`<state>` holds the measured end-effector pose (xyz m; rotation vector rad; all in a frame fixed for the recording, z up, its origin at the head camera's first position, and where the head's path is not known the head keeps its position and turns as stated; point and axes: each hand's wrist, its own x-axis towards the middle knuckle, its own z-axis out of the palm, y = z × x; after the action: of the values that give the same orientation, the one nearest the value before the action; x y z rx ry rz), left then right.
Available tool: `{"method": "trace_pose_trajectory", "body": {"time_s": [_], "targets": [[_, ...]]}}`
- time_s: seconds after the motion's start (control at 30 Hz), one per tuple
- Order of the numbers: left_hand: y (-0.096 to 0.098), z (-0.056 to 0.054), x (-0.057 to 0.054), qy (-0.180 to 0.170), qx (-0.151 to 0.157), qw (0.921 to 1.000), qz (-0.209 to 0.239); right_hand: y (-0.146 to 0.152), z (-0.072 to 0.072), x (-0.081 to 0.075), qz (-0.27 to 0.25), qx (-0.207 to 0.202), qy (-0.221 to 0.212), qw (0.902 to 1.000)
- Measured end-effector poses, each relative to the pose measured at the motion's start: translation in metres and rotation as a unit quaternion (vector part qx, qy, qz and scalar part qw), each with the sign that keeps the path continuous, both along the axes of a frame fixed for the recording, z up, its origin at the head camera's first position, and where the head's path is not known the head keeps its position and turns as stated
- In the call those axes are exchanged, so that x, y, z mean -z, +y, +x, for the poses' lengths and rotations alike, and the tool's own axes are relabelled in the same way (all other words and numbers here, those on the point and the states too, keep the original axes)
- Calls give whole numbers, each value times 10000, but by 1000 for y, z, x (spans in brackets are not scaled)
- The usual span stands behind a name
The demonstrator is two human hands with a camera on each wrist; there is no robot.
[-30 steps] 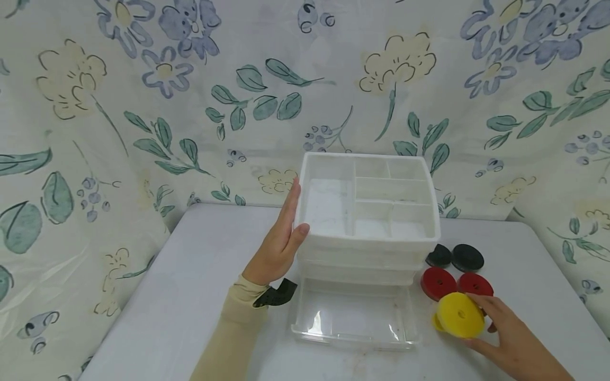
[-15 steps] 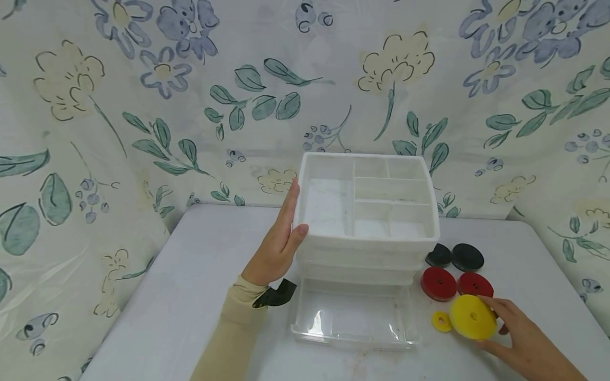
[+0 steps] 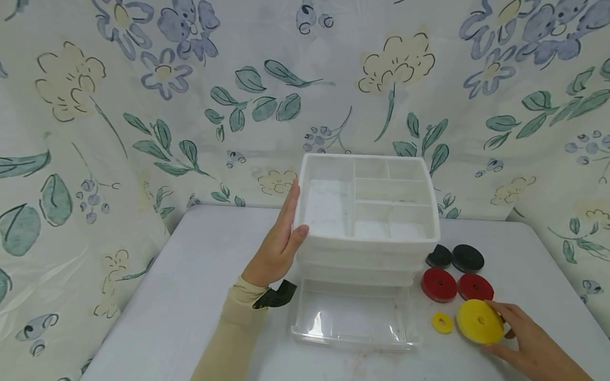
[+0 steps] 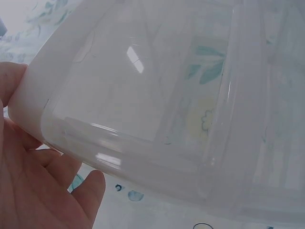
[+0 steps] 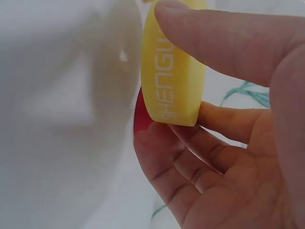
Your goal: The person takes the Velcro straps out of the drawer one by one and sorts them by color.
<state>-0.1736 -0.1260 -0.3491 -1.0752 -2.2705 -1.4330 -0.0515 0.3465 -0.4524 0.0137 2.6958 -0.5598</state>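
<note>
A white drawer organizer with a divided top tray stands on the table. Its clear bottom drawer is pulled out toward me. My left hand rests against the organizer's left side, fingers straight along it and thumb at the front corner. At the right, my right hand holds a thick yellow disc with a centre hole, gripping it by the rim. White letters mark the disc's edge in the right wrist view. Left of it lies a small yellow ring.
Behind the yellow disc lie two red discs, one left and one right. Farther back are two black discs; the left one is partly hidden by the organizer. A floral sheet hangs behind the table.
My right hand has moved the yellow disc to the right and toward me, so the small yellow ring beside it shows in full. The left hand has stayed on the organizer.
</note>
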Motion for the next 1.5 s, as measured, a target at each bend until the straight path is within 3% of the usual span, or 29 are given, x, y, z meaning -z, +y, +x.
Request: {"method": "trace_pose_trajectory", "body": {"time_s": [0.47,1.07,1.33,1.5], "targets": [[-1,-1,0,-2,-23,10000,-37,0,-2,0,-102,0,-350,9993],[-1,-1,1,10,-25,10000,-51,10,-2,8,-112,-6,-354,9993],[-1,0,1,34,-13,10000,-47,10,0,5,-58,-144,-278,9995],[-2,0,1,-10,-7,10000,-20,5,1,0,30,46,-397,9992]]}}
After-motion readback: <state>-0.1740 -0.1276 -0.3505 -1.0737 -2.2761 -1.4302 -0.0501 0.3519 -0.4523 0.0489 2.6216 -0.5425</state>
